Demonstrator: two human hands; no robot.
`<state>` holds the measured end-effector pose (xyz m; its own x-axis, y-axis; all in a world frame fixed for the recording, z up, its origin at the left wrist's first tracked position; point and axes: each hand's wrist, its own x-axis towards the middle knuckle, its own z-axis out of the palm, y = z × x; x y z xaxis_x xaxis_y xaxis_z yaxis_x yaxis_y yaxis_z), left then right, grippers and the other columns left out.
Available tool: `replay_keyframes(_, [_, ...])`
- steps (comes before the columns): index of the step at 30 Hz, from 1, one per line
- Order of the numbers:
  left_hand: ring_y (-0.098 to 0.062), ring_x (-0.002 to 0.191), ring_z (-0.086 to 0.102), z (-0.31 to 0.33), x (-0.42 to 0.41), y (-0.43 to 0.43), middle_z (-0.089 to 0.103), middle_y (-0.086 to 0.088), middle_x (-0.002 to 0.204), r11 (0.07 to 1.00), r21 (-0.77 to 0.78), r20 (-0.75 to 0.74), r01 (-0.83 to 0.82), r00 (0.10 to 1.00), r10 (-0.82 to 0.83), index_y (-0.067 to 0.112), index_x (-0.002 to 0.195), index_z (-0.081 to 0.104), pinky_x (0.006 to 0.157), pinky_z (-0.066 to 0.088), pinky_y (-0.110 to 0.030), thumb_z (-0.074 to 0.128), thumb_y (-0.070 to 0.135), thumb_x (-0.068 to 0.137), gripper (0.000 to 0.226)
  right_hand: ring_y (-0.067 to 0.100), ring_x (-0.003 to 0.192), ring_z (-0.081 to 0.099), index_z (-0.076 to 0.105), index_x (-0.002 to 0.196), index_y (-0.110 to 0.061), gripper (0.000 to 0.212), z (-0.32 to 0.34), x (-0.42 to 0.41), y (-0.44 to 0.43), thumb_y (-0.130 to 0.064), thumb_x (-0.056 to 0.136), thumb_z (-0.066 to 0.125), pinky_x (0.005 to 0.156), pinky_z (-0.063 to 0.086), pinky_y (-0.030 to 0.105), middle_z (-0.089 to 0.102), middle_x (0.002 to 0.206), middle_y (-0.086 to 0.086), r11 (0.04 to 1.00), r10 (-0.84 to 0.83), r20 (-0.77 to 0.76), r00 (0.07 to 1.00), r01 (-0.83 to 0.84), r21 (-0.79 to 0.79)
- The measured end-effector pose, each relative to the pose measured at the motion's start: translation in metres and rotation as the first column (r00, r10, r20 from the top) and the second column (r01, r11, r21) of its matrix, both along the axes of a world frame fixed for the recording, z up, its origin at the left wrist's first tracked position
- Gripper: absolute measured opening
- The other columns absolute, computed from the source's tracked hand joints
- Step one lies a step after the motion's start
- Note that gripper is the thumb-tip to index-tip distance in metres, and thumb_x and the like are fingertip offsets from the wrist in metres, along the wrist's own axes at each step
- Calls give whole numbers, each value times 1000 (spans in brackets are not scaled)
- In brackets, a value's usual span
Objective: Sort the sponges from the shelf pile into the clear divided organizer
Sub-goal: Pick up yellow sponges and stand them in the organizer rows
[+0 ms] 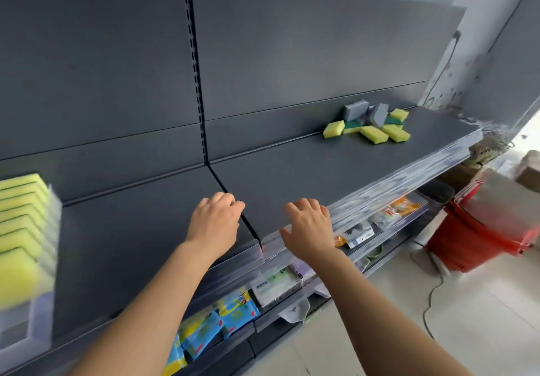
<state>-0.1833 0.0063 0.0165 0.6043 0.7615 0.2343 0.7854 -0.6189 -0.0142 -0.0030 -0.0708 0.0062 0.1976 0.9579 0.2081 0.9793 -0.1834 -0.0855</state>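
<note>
Head view: your left hand (pixel 214 222) and right hand (pixel 306 226) hover over the front of the dark shelf (pixel 292 177), fingers loosely curled, palms down, holding nothing. The sponge pile (pixel 371 123) lies well apart from both, far along the shelf to your right near the back panel: yellow-and-green pieces plus two grey blocks propped on top. Judgement: light, soft foam, not fragile; it will compress, so pinch each across its narrow sides and lift the grey ones first, since they lean on the others. The clear divided organizer (pixel 43 259) sits at far left, cut off by the frame and blurred; a row of yellow sponges (pixel 20 215) stands on edge inside. Compartment count and free slots cannot be made out.
</note>
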Motion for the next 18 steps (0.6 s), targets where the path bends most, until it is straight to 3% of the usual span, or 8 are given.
replay_keyframes(18, [-16,115,45,-3,231,90,54,5,119,986,4,54,166,985,-166,23,120,54,93,39,-30,54,26,93,27,25,126,36,47,128,-23,48,-4,219,53,-42,86,58,103,27,36,49,129,1,973,-231,-36,972,232,13])
